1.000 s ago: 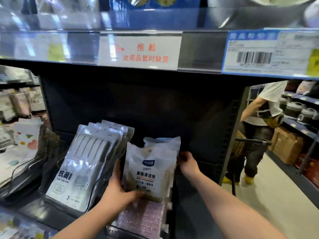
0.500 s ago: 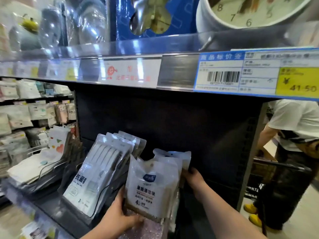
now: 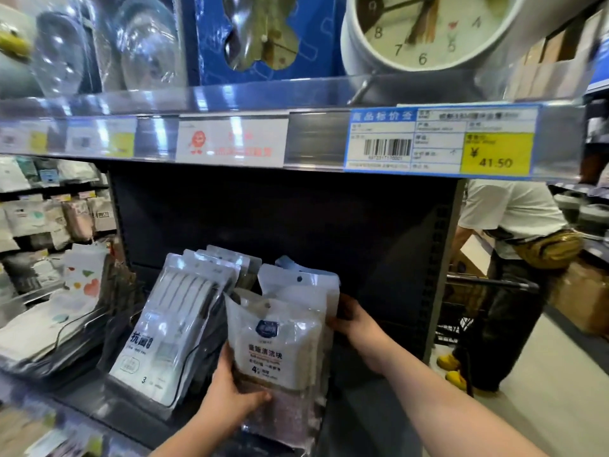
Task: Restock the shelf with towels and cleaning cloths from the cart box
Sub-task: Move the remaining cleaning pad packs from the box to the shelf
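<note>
A white pack of cleaning cloths [image 3: 275, 344] with a blue logo stands at the front of a row of like packs on the dark shelf [image 3: 369, 245]. My left hand [image 3: 230, 400] grips its lower left corner, thumb across the front. My right hand [image 3: 354, 319] reaches behind the row, fingers curled on the right edge of the rear packs [image 3: 308, 282]. To the left leans a row of white and clear cloth packs [image 3: 171, 328] held by a wire divider.
The upper shelf edge [image 3: 313, 136] with price tags hangs close overhead; a white clock [image 3: 425, 31] stands on it. Flat towel packs [image 3: 49, 324] lie at the left. A person in a white shirt [image 3: 507, 258] stands by a cart [image 3: 478, 291] and cardboard boxes in the aisle at right.
The view has tilted up and moved closer, showing the clock and price tag. Both hands keep their hold on the cleaning cloth packs, which stand a little more upright.
</note>
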The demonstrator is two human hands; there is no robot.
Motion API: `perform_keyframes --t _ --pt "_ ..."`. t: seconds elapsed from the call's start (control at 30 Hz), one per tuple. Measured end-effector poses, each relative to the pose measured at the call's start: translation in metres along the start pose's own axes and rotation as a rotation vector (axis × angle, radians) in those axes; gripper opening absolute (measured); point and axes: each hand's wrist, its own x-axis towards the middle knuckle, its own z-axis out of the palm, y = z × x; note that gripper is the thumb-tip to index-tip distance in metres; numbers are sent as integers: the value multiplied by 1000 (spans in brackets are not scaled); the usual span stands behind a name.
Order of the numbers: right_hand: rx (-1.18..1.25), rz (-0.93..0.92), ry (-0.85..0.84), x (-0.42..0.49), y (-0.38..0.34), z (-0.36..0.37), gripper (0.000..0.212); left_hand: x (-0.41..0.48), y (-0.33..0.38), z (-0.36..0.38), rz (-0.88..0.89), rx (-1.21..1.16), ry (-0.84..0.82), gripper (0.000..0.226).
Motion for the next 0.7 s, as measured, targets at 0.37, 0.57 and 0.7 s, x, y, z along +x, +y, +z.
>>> perform_keyframes --t 0.37,0.57,0.7 --pt "-129 46 116 -9 -9 6 77 -2 8 -17 -129 119 -142 158" --pt "-226 60 126 -4 -15 19 53 6 3 -26 -97 287 -153 72" --pt "-246 78 180 -1 -11 19 71 10 -5 -34 -73 301 -98 50"
